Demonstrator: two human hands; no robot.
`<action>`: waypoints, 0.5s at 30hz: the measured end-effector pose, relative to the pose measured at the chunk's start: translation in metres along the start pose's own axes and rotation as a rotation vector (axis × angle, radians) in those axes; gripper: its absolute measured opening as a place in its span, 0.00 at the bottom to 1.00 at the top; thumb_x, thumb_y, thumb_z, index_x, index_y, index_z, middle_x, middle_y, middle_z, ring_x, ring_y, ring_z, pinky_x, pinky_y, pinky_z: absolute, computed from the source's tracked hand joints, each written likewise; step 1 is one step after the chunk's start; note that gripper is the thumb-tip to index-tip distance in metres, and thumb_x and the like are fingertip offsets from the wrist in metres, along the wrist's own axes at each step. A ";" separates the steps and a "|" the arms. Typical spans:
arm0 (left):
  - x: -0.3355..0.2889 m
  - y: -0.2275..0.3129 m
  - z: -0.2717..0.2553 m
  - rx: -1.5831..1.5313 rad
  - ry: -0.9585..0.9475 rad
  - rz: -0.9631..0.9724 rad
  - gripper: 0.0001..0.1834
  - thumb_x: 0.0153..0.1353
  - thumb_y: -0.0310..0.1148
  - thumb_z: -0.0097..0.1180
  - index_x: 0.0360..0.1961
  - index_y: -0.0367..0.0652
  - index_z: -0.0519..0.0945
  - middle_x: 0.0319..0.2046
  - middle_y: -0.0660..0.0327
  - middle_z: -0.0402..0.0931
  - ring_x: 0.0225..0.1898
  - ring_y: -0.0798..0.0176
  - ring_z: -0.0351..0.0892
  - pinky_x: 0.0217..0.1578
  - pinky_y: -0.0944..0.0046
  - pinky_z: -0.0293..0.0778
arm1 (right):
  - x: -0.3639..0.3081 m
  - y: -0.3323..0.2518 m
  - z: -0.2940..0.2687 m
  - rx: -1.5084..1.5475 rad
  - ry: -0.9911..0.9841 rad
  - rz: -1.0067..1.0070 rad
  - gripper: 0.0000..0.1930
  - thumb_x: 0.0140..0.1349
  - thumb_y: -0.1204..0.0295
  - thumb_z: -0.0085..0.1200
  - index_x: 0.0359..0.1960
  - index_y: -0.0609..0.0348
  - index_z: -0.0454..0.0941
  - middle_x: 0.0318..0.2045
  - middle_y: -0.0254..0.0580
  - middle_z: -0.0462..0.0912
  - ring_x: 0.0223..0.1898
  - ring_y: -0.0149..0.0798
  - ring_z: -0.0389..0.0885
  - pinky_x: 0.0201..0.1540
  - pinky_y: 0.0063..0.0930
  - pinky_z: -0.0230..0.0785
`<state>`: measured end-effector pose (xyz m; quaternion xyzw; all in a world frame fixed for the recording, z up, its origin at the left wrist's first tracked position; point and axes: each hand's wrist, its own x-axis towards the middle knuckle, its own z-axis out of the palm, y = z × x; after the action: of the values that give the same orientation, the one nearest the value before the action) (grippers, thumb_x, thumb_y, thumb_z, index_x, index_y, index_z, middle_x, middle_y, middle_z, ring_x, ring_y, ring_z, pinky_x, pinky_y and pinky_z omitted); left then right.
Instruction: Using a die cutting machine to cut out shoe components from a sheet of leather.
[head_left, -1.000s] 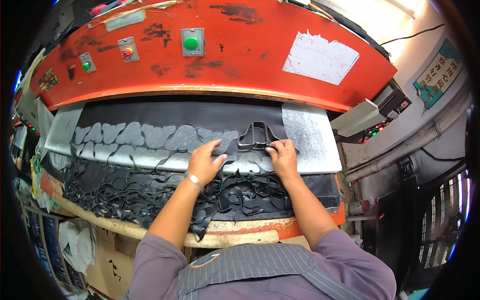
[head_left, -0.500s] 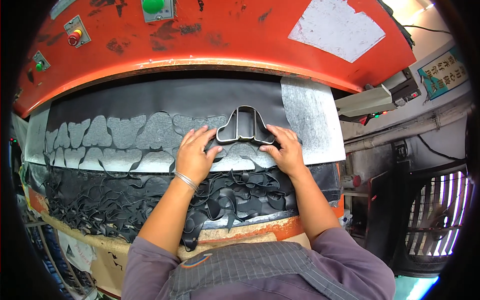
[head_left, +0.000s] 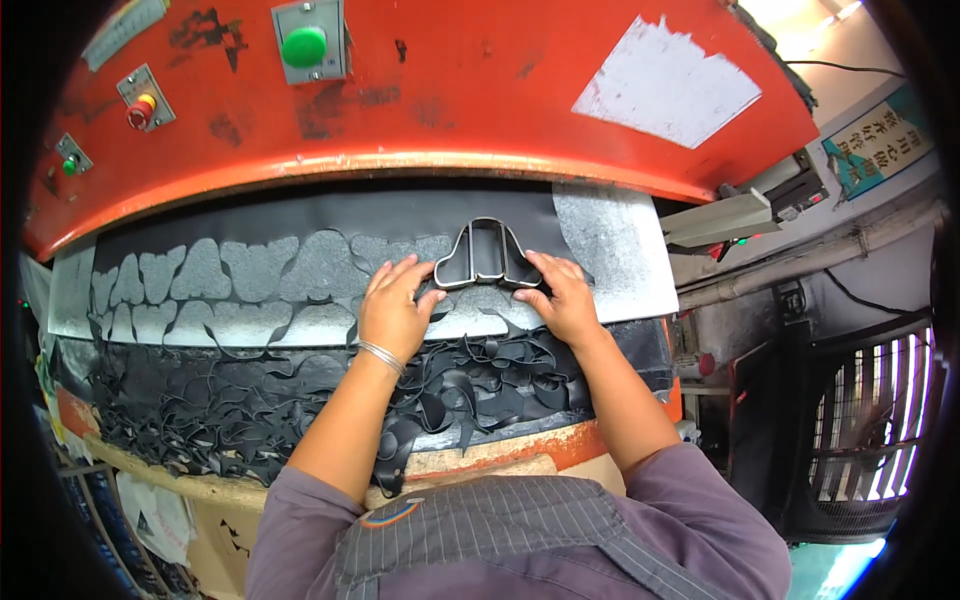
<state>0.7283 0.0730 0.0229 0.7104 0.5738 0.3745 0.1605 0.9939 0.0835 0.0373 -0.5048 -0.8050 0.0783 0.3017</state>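
A bell-shaped metal cutting die [head_left: 471, 252] with two inner bars stands on a black leather sheet [head_left: 350, 212]. My left hand [head_left: 396, 310] grips the die's left end, thumb toward the near edge and fingers along the side. At its right end my right hand [head_left: 563, 300] holds it the same way. Left of the die, the sheet has two rows of cut-out holes, with the pale cutting board [head_left: 613, 245] showing through. Thin strips of the sheet hang over the board's near edge.
A red press beam [head_left: 450, 120] spans the far side, carrying a green button [head_left: 303, 46] and a red knob [head_left: 140, 112]. Curled black scraps [head_left: 230, 405] pile up between the board and me. At the right stands a large fan with a black grille [head_left: 835, 430].
The red beam appears lower in the picture and hides more of the sheet's far part, though the view has shifted too. My hands and the die have barely moved.
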 end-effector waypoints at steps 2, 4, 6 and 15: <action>-0.004 -0.009 -0.015 -0.081 -0.073 0.013 0.30 0.49 0.34 0.68 0.55 0.41 0.74 0.47 0.52 0.80 0.56 0.51 0.74 0.62 0.54 0.61 | 0.005 -0.015 0.004 -0.062 -0.071 0.003 0.33 0.49 0.56 0.65 0.57 0.56 0.72 0.52 0.48 0.78 0.56 0.52 0.72 0.58 0.41 0.61; -0.011 -0.013 -0.043 -0.271 -0.038 -0.216 0.34 0.51 0.34 0.67 0.59 0.37 0.69 0.56 0.50 0.73 0.59 0.55 0.71 0.63 0.57 0.60 | -0.005 -0.036 -0.010 -0.076 0.056 0.003 0.36 0.49 0.56 0.66 0.59 0.56 0.70 0.55 0.50 0.75 0.58 0.51 0.71 0.58 0.40 0.61; -0.001 -0.029 -0.087 -0.303 0.196 -0.179 0.34 0.53 0.33 0.65 0.61 0.39 0.69 0.60 0.49 0.69 0.61 0.54 0.69 0.61 0.57 0.63 | -0.023 -0.048 -0.025 -0.044 0.287 0.102 0.32 0.51 0.60 0.65 0.57 0.58 0.71 0.49 0.50 0.78 0.51 0.50 0.75 0.54 0.40 0.65; 0.023 -0.259 -0.349 0.162 0.992 -0.378 0.40 0.59 0.45 0.59 0.64 0.29 0.61 0.65 0.44 0.61 0.66 0.49 0.60 0.64 0.60 0.54 | 0.120 -0.221 0.000 0.370 0.365 -0.297 0.26 0.55 0.61 0.64 0.54 0.58 0.73 0.38 0.47 0.83 0.37 0.46 0.83 0.38 0.35 0.75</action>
<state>0.2995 0.0993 0.0935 0.3428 0.7257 0.5842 -0.1206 0.7883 0.0812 0.1816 -0.3238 -0.7744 0.0867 0.5366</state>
